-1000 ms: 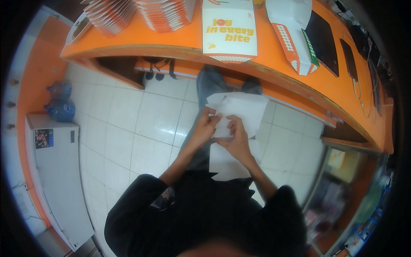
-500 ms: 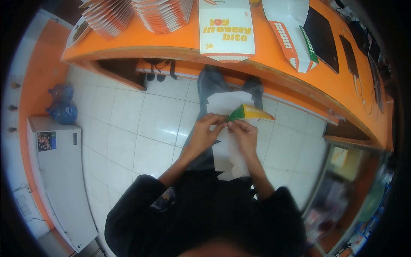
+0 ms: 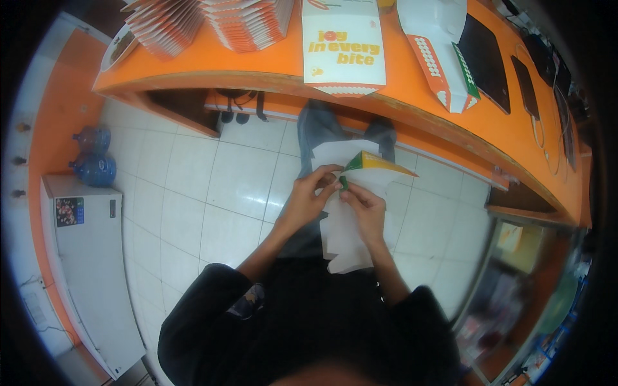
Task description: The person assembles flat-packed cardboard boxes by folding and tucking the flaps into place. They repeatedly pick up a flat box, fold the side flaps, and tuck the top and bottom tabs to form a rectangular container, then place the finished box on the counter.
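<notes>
An unfolded carton blank [image 3: 344,235], its white inner side up, lies across my lap. One printed side panel [image 3: 373,164] in green and yellow stands up at the blank's far part. My left hand [image 3: 315,192] pinches the carton at that panel's left corner, thumb and fingers together. Close beside it, my right hand [image 3: 364,204] has thumb and forefinger closed on a small green flap [image 3: 343,184] of the carton. The fingertips of both hands almost meet there.
On the orange counter [image 3: 270,71] ahead stand a closed white box [image 3: 344,48], a partly open carton [image 3: 438,71] and stacks of folded cartons [image 3: 241,26]. A dark laptop [image 3: 486,61] and a phone [image 3: 524,83] lie right. Left are a fridge [image 3: 93,270] and water jugs [image 3: 93,168].
The small green flap now bends down toward me between my fingertips. The printed panel tilts more, and my right hand has shifted slightly down, toward me.
</notes>
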The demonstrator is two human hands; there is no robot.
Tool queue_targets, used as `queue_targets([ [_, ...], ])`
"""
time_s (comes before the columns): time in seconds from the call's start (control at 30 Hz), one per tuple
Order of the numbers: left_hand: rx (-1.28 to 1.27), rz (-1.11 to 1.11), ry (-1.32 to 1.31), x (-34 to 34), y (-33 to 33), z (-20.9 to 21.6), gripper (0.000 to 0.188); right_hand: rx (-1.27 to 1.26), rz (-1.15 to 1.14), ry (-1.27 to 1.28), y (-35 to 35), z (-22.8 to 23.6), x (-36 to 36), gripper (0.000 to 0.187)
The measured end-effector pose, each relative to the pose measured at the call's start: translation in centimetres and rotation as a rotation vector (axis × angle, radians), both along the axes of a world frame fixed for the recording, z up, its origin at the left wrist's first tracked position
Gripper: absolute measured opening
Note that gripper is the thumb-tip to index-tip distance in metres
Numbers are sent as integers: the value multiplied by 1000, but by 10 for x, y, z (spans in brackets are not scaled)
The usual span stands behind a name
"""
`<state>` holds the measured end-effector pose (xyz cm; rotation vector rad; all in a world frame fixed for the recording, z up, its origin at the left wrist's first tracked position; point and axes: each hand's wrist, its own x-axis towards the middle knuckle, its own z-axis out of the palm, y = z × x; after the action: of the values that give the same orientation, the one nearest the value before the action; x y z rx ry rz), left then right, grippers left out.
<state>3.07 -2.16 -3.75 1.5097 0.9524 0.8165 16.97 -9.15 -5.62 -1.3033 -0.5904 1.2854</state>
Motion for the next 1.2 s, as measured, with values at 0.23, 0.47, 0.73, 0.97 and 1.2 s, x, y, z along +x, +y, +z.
queue_targets([
  [0.23,-48,-81,29,-3,3,7,29,55,16,-24,-1,-9,4,21],
  [0.47,-152,-170,-5,-9,-1,14,30,60,54,-32,3,-11,15,6],
  [0.73,-209,-164,22,0,-25,8,61,76,-36,203,8,-26,9,16],
  [0.97,-212,-51,141,-24,-15,-53,61,430,92,-572,27,75,1,16],
  [1.2,-359,19,-24,-19,-19,-86,51,1270,100,-400,7,195,-15,19],
])
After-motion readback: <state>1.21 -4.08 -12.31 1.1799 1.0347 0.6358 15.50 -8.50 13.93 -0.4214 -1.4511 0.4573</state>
